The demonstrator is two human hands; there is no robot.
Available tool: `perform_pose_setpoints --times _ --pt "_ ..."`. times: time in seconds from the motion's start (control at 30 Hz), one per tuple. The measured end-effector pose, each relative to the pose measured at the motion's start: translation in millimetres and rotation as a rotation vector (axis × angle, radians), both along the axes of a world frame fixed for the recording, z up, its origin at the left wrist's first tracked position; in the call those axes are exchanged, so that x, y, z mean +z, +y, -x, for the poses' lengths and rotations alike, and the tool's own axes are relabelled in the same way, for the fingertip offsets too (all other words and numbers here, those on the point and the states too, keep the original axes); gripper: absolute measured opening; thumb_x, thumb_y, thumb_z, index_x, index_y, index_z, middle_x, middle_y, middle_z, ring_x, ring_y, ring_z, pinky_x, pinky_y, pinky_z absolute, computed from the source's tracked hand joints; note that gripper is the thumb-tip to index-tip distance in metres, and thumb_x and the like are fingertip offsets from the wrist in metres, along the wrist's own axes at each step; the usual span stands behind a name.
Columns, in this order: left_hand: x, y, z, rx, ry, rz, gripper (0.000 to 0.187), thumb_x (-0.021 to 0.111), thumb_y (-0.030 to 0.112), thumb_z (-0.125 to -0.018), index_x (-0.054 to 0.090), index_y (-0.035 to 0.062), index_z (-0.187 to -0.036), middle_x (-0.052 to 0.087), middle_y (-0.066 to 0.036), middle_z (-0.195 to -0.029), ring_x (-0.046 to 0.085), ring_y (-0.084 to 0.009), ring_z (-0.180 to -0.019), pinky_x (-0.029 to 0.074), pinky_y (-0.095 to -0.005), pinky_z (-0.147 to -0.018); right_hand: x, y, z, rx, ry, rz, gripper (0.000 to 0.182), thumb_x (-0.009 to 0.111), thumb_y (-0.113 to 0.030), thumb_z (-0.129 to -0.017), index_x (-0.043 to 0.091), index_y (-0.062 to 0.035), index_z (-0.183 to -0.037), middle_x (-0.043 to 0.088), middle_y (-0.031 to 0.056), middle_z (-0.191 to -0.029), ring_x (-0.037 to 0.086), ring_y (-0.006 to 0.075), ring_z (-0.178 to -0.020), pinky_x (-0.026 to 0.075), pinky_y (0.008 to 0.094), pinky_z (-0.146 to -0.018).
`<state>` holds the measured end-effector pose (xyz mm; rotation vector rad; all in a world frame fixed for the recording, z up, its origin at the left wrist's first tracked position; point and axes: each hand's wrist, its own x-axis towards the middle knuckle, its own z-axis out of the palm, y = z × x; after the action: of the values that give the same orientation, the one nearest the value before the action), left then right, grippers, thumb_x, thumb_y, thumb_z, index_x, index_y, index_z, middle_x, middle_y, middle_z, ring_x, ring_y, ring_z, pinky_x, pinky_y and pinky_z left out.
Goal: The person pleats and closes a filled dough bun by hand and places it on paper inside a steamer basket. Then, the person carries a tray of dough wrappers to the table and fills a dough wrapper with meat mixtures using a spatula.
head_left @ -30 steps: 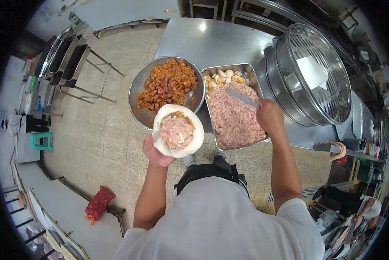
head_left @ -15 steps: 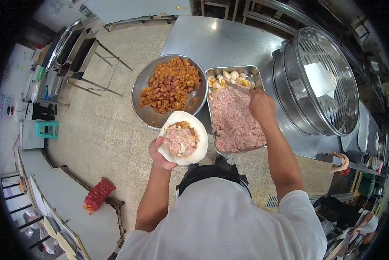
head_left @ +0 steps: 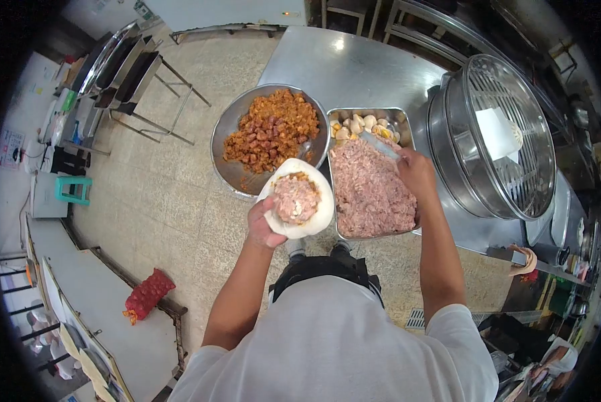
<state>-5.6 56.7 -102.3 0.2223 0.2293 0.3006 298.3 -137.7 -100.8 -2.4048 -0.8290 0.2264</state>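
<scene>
My left hand [head_left: 263,224] holds a round white dough wrapper [head_left: 319,218] from its left edge. Pinkish minced filling [head_left: 295,199] is heaped in the wrapper's middle, with orange-brown bits round it. My right hand [head_left: 417,173] is closed on a flat metal filling spatula [head_left: 381,145]. The blade lies on the raw minced meat [head_left: 370,191] near the far end of a steel tray [head_left: 417,137]. Beyond the blade sit several pale pieces with yellow, like cut boiled eggs [head_left: 364,125]. Left of the tray, a steel bowl [head_left: 225,173] holds chunky orange-brown filling [head_left: 270,130].
A large steel steamer [head_left: 447,151] stands right of the tray on the metal table [head_left: 354,63], white paper [head_left: 498,134] on its slatted top. A red net bag [head_left: 149,295] lies at lower left. Farther off are a turquoise stool [head_left: 72,190] and a rack [head_left: 160,100] holding trays.
My left hand and the wrapper have shifted slightly right and up in view. The spatula's blade shows more plainly now, at the meat's far edge. The whole view has turned slightly.
</scene>
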Motion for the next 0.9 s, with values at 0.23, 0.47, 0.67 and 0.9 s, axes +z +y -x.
perform_pose_setpoints --times 0.23,0.47,0.67,0.9 --pt "-6.1 7.9 -35.7 -0.062 0.022 -0.017 0.065 0.068 0.023 -0.084 0.042 -0.0007 -0.139 0.058 -0.019 -0.131 0.059 -0.0335 -0.118 0.047 -0.0497 -0.104 109.3 -24.8 37.6 0.178 0.180 -0.034 0.017 0.068 -0.003 -0.082 0.068 -0.0008 -0.099 0.068 0.0129 -0.083 0.065 0.0218 -0.070 0.050 0.0334 -0.065" --pt "0.2 -0.9 -51.0 -0.171 -0.103 0.006 0.074 0.074 0.036 -0.083 0.041 0.0046 -0.142 0.055 -0.016 -0.135 0.054 -0.0321 -0.126 0.045 -0.0498 -0.106 135.0 -32.4 87.4 0.498 0.415 -0.135 0.015 0.062 0.001 -0.088 0.065 0.0014 -0.103 0.062 0.0056 -0.081 0.054 0.0116 -0.068 0.044 0.0271 -0.061" --pt "-19.6 -2.4 -42.6 -0.222 0.025 -0.076 0.064 0.073 0.018 -0.081 0.045 0.0030 -0.136 0.059 -0.017 -0.127 0.060 -0.0330 -0.117 0.049 -0.0499 -0.102 141.5 -33.7 116.4 0.419 0.259 0.050 0.015 0.063 -0.003 -0.086 0.066 0.0007 -0.100 0.066 0.0140 -0.082 0.062 0.0284 -0.071 0.048 0.0366 -0.065" --pt "6.1 1.6 -30.6 -0.220 -0.034 0.075 0.067 0.071 0.019 -0.081 0.043 0.0001 -0.139 0.057 -0.022 -0.131 0.057 -0.0368 -0.120 0.045 -0.0532 -0.106 185.7 -55.6 160.7 0.170 -0.173 0.095 0.021 0.066 -0.001 -0.081 0.070 -0.0069 -0.101 0.062 0.0149 -0.078 0.063 0.0353 -0.073 0.049 0.0413 -0.065"
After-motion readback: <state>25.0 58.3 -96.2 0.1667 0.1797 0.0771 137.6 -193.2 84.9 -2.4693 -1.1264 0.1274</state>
